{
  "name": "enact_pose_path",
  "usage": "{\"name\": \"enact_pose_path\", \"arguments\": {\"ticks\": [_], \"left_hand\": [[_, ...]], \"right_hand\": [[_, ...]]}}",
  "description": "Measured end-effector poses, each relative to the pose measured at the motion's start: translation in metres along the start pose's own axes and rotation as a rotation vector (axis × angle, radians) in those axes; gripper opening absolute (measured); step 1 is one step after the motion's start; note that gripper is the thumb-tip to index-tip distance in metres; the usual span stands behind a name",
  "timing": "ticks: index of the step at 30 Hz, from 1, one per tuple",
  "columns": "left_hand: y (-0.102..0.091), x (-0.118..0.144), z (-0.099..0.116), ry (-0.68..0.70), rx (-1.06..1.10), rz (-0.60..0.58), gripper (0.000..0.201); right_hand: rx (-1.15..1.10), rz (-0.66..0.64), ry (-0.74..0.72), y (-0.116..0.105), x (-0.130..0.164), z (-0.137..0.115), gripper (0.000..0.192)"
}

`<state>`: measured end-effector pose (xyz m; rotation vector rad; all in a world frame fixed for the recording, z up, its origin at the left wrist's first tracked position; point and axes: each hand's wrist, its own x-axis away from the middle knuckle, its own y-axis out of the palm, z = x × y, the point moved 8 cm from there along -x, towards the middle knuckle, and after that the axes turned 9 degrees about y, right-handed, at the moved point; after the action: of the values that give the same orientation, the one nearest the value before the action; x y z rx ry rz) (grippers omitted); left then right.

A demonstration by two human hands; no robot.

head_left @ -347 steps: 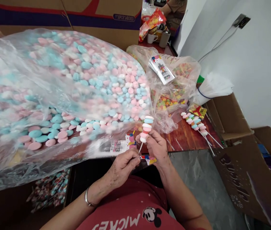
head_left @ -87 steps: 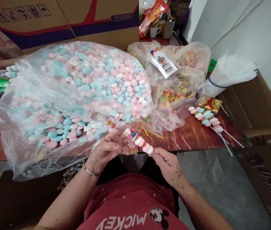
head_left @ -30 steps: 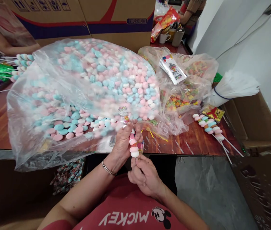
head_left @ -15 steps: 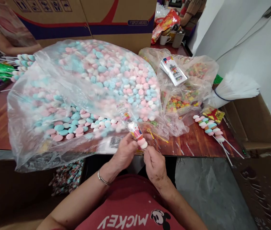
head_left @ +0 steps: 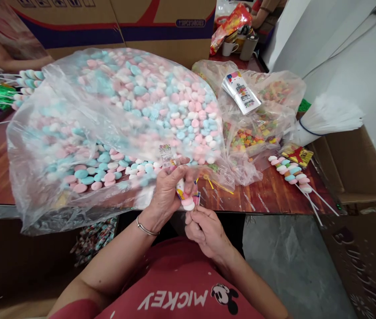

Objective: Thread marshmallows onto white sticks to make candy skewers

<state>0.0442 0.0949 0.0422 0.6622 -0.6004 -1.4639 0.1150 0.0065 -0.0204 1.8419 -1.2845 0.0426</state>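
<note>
Now upright, sleeved candy skewer point(head_left: 185, 195), left hand point(head_left: 168, 192) pinching sleeve, right hand point(head_left: 204, 228) pinching stick below.

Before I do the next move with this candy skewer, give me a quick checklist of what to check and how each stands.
1. Left hand grip on the printed sleeve: ok, closed around it.
2. Right hand pinching below the candy skewer: ok.
3. Stick itself: cannot tell, hidden by the fingers.
4. Skewer fully inside the sleeve: not ok, the bottom candies show.
5. Finished skewers lying apart on the table: ok.
</note>
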Motion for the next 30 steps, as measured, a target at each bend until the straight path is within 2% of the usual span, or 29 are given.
{"name": "enact_pose_path", "arguments": {"ticks": [3,5,9,11,14,16,18,23,27,30], "left_hand": [[-0.001,0.007,-0.013,-0.051,0.052,-0.027,0.035],[-0.002,0.015,-0.024,-0.092,0.076,-0.047,0.032],[-0.006,0.03,-0.04,-0.127,0.069,-0.032,0.031],[-0.011,0.032,-0.039,-0.127,0.042,-0.008,0.04],[-0.02,0.021,-0.023,-0.068,0.031,0.036,0.053],[-0.026,0.009,-0.006,0.012,0.035,0.071,0.058],[-0.027,0.001,0.005,0.045,0.01,0.083,0.054],[-0.026,-0.007,0.011,0.043,-0.039,0.158,0.035],[-0.03,-0.01,0.012,0.065,-0.011,0.221,0.03],[-0.026,-0.005,0.003,0.046,0.017,0.214,0.03]], "right_hand": [[-0.057,-0.034,0.024,0.005,-0.001,0.002,0.021],[0.032,0.028,-0.047,0.002,-0.003,-0.002,0.024],[0.527,0.299,-0.33,-0.01,0.003,-0.028,0.027],[0.812,0.412,-0.469,-0.009,0.013,-0.044,0.025],[1.062,0.424,-0.545,-0.005,0.02,-0.056,0.025],[1.092,0.376,-0.507,-0.004,0.019,-0.054,0.026],[1.064,0.335,-0.45,-0.004,0.015,-0.049,0.027],[0.969,0.287,-0.375,-0.006,0.013,-0.037,0.021],[1.13,0.391,-0.5,-0.006,0.026,-0.042,0.024],[1.258,0.479,-0.632,0.001,0.03,-0.045,0.025]]}}
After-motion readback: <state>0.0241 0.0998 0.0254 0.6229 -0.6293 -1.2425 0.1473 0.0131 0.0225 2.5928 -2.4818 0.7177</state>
